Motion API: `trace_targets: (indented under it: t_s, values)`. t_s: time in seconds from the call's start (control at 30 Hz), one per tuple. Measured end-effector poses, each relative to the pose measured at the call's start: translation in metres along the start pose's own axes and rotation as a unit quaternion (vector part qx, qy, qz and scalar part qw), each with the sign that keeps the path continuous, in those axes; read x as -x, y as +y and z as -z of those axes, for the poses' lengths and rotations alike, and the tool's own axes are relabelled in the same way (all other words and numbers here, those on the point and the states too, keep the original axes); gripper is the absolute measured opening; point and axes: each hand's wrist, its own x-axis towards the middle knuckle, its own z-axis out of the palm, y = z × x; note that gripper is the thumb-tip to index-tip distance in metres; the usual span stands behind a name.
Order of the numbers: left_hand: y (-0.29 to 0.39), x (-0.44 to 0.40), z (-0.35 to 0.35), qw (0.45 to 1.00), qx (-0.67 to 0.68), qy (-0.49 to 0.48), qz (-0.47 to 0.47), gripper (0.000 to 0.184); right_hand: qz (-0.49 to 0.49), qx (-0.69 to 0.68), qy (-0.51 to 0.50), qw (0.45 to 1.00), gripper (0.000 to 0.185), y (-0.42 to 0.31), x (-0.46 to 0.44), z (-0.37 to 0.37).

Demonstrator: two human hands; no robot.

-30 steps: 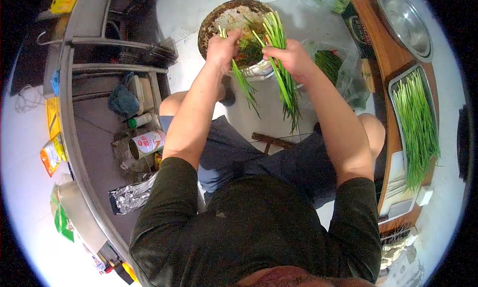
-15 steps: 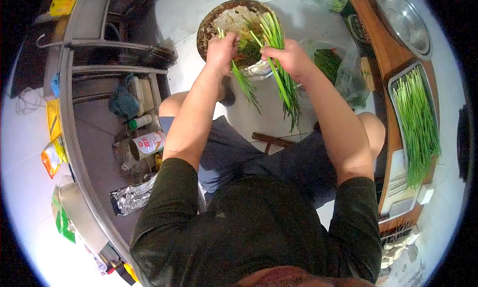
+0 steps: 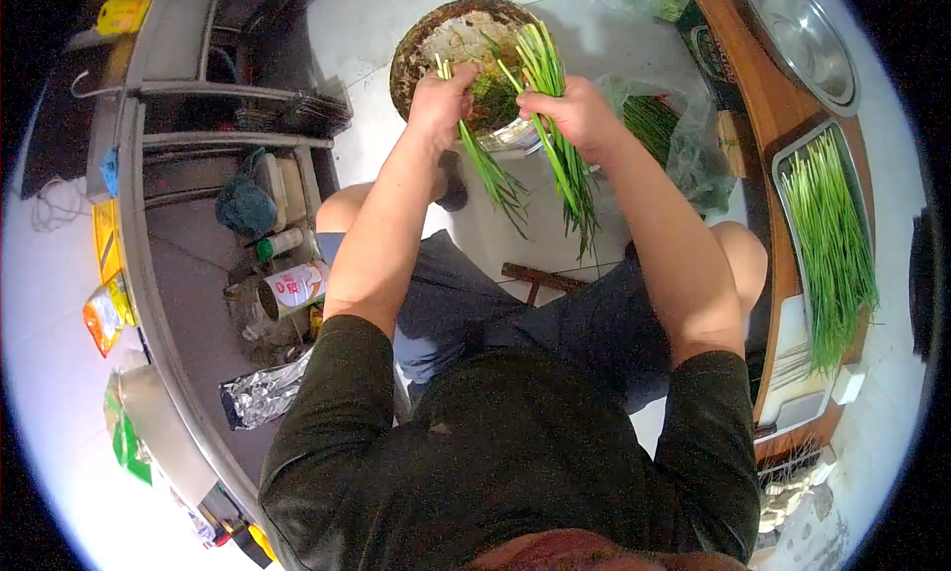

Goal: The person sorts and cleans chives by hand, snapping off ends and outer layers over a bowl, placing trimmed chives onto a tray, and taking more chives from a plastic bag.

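Observation:
My left hand (image 3: 441, 101) is closed round a thin bunch of green stalks (image 3: 487, 167), pale ends up and leaves hanging down. A thicker bunch of green stalks (image 3: 567, 171) is gripped in my right hand (image 3: 572, 113), its pale ends pointing up. The two bunches hang apart from each other. Just beyond and below both hands stands a round bin (image 3: 421, 38) with a stained inside and green scraps in it. At the right, a metal tray (image 3: 788, 165) holds many more green stalks (image 3: 827, 254) laid side by side.
A wooden board (image 3: 761, 86) at the right bears a steel basin (image 3: 807, 41). A clear plastic bag (image 3: 693, 155) with greens lies on the floor beside it. A shelf unit (image 3: 188, 284) at the left holds a can (image 3: 297, 286) and foil (image 3: 263, 393). A small wooden stool part (image 3: 540, 277) shows between the knees.
The thin bunch in my left hand hangs slightly lower and its leaf ends are more spread. My right hand and its bunch have barely moved.

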Motion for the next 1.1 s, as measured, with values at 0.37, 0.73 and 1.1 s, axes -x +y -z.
trace_targets:
  t_s: [0.37, 0.73, 1.1]
  values:
    - [-0.002, -0.002, -0.005, 0.998, -0.042, 0.041, -0.015, 0.012, 0.006, -0.005, -0.009, 1.0, 0.016, -0.002, 0.0, 0.0]
    - [0.004, 0.001, -0.001, 0.999, 0.041, 0.03, 0.014, 0.016, 0.004, 0.006, -0.004, 1.0, 0.017, -0.001, 0.0, 0.0]
    - [-0.023, -0.005, -0.002, 0.991, -0.104, 0.045, 0.071, 0.023, 0.015, 0.026, -0.007, 1.0, 0.017, -0.001, 0.0, 0.001]
